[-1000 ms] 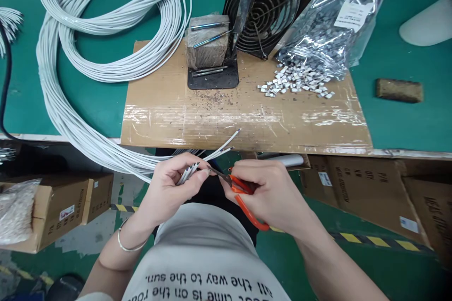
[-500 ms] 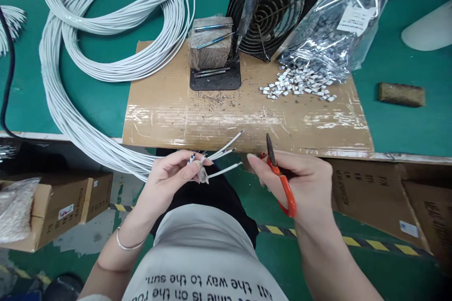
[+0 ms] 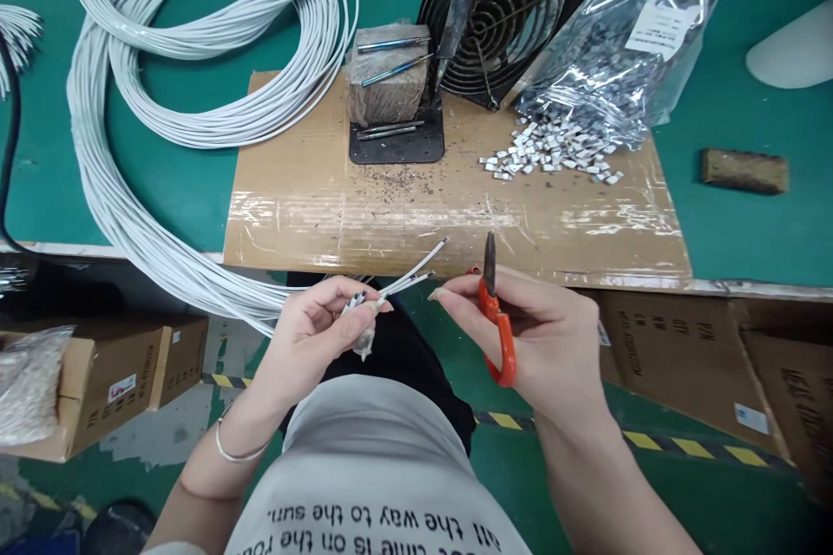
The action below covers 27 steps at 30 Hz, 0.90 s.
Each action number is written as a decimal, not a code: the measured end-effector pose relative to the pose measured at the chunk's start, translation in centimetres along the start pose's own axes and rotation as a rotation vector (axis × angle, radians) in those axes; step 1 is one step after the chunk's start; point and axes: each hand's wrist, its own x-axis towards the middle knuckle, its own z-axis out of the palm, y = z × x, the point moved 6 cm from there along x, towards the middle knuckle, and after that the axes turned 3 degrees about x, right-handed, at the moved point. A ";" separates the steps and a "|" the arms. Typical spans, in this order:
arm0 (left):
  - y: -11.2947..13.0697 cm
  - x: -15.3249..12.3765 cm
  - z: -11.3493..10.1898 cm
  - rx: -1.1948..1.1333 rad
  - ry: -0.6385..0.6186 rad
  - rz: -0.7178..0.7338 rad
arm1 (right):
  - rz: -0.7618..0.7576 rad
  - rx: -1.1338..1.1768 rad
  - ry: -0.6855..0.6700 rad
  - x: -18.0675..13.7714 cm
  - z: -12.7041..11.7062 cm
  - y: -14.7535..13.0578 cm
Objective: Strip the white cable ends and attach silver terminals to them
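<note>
White cables, clasped near their ends in left hand, in front of the table edge; small pale scrap below the fingertips. Apart, at right: orange-handled scissors gripped in right hand, blades pointing toward the table. Beyond, on cardboard: block topped with metal rods; heap of small white pieces. Farther: round wire grille.

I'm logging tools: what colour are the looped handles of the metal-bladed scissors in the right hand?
The looped handles are orange-red, best seen in the head view.
</note>
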 end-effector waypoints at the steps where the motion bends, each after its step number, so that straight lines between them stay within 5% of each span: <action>1: 0.0 0.0 0.0 0.005 0.001 0.001 | -0.014 -0.001 -0.024 0.1 0.1 -0.2; 13: 0.5 -0.2 0.3 0.138 0.048 0.076 | -0.105 -0.178 -0.399 -0.3 2.5 -1.0; 27: 0.8 -0.4 0.2 0.211 0.071 0.162 | -0.162 -0.234 -0.436 -0.1 2.9 -1.3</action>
